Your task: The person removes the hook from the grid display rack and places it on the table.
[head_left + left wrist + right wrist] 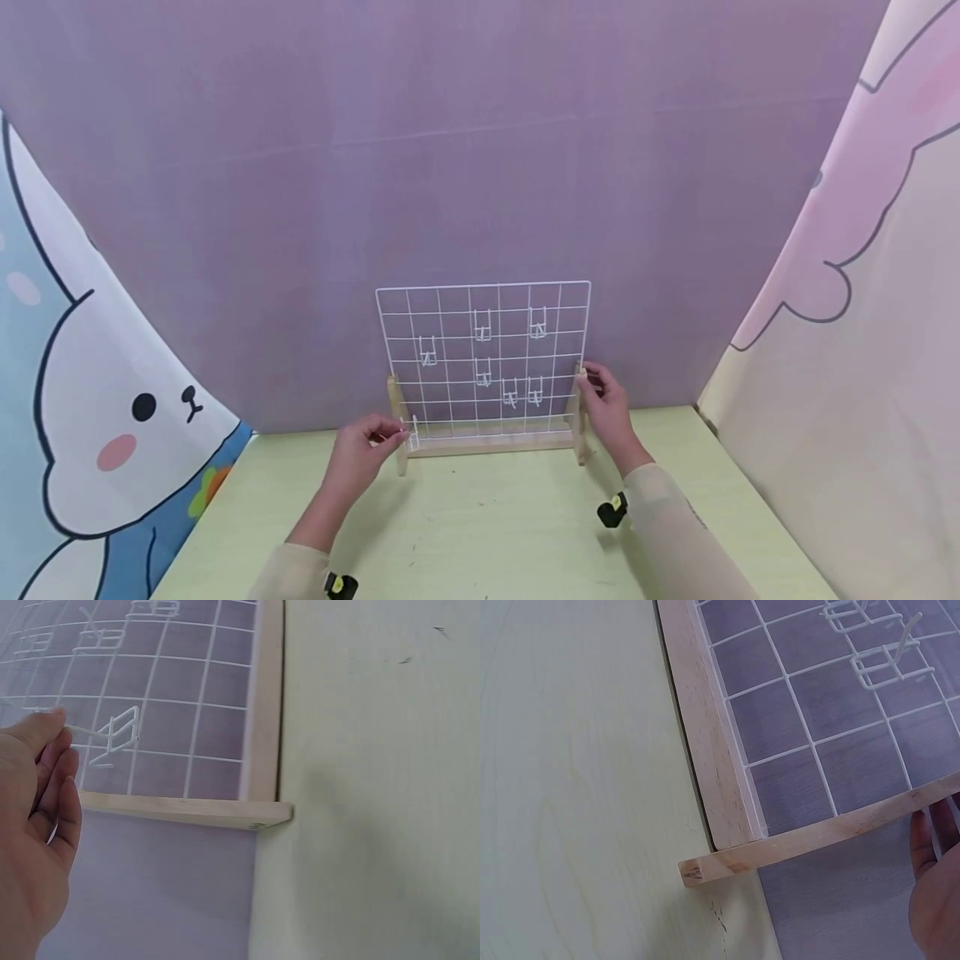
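White hook [112, 735] is pinched in my left hand [356, 454], at the lower left of the grid [191, 756]; my right hand [611, 412] grips the wooden post [810, 835]. It is good to keep the hook level.

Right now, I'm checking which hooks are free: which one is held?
The lowest, leftmost hook, pinched by the left hand; no hand touches the six others.

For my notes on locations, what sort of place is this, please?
It looks like an indoor work corner, perhaps a screened-off booth: a pale table stands against a plain purple backdrop, beside a cartoon rabbit print.
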A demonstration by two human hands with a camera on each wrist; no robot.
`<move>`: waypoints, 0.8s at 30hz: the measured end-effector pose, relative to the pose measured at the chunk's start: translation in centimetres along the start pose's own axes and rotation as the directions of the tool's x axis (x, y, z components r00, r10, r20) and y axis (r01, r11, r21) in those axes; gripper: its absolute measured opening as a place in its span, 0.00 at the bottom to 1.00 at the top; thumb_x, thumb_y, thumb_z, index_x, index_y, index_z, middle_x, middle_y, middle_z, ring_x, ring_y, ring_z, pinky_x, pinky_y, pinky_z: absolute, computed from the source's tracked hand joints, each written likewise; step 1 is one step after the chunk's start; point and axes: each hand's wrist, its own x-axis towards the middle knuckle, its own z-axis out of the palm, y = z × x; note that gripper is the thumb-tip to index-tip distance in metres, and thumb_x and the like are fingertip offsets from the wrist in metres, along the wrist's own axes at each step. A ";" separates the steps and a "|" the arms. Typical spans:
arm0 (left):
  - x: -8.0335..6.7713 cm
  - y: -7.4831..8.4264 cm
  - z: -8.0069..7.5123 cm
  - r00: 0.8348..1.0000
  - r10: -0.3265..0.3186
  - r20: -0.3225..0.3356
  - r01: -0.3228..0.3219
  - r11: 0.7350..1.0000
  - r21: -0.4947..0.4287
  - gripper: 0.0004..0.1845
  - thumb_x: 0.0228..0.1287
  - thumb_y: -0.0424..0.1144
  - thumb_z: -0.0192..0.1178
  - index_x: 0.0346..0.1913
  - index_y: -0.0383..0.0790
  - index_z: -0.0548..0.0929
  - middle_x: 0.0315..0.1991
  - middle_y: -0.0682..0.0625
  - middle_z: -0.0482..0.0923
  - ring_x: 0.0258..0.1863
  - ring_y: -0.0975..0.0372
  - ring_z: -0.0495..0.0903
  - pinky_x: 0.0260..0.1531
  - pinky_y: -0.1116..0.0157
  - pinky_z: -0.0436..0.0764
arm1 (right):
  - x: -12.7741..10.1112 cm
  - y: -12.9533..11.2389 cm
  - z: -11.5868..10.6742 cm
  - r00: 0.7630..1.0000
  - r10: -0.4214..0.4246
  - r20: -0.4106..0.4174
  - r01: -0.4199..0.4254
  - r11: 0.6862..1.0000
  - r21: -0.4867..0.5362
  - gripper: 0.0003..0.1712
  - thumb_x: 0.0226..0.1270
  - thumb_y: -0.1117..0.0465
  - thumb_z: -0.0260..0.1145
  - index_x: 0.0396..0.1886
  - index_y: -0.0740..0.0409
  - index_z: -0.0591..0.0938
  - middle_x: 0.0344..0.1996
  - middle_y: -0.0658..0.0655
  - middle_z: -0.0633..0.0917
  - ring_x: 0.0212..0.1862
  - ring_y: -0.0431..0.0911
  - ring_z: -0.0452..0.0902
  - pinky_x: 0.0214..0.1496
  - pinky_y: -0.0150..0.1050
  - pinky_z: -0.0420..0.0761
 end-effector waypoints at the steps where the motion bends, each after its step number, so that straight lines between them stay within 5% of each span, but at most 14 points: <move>1: -0.1 -0.2 0.2 1.000 -0.006 0.010 0.006 1.000 0.002 0.03 0.69 0.35 0.79 0.41 0.44 0.93 0.35 0.58 0.89 0.36 0.60 0.84 0.36 0.66 0.86 | 0.0 0.0 0.0 1.000 0.000 -0.002 0.000 1.000 0.006 0.18 0.86 0.60 0.66 0.69 0.59 0.82 0.55 0.68 0.85 0.53 0.55 0.81 0.46 0.34 0.87; 10: -0.7 -1.7 1.5 0.994 -0.073 0.084 0.073 0.997 -0.006 0.05 0.70 0.32 0.77 0.41 0.46 0.92 0.34 0.59 0.88 0.35 0.62 0.83 0.34 0.67 0.84 | -0.1 0.2 0.2 1.000 0.000 0.002 0.000 1.000 0.011 0.18 0.87 0.59 0.65 0.69 0.58 0.82 0.55 0.67 0.85 0.54 0.64 0.81 0.45 0.34 0.87; 24: -1.1 -4.2 3.3 0.986 -0.094 0.141 0.098 0.995 -0.026 0.04 0.70 0.32 0.77 0.38 0.44 0.92 0.29 0.58 0.85 0.30 0.64 0.80 0.29 0.68 0.80 | 0.0 0.2 0.0 1.000 -0.009 0.002 0.009 1.000 -0.005 0.18 0.87 0.59 0.65 0.69 0.58 0.82 0.55 0.67 0.85 0.53 0.55 0.81 0.48 0.34 0.87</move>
